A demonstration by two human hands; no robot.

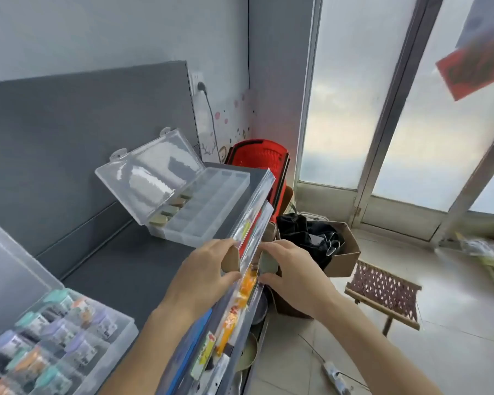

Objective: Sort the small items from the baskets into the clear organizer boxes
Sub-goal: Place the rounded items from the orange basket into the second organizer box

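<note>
My left hand (204, 269) grips a small tan triangular piece (231, 259) just above the front edge of the grey shelf (120, 263). Right beside it, past the shelf's clear price rail (251, 223), my right hand (290, 266) holds a grey-green piece (267, 263). An open clear organizer box (200, 212) lies at the shelf's far end, with several similar pieces in its left row. A second open clear organizer box (69, 334) at the near left holds several small round containers with coloured lids.
A red basket (261, 158) stands behind the shelf's far end. A cardboard box (344, 252) with black cloth and a woven stool (382, 292) stand on the tiled floor at the right. A power strip (335, 376) lies on the floor.
</note>
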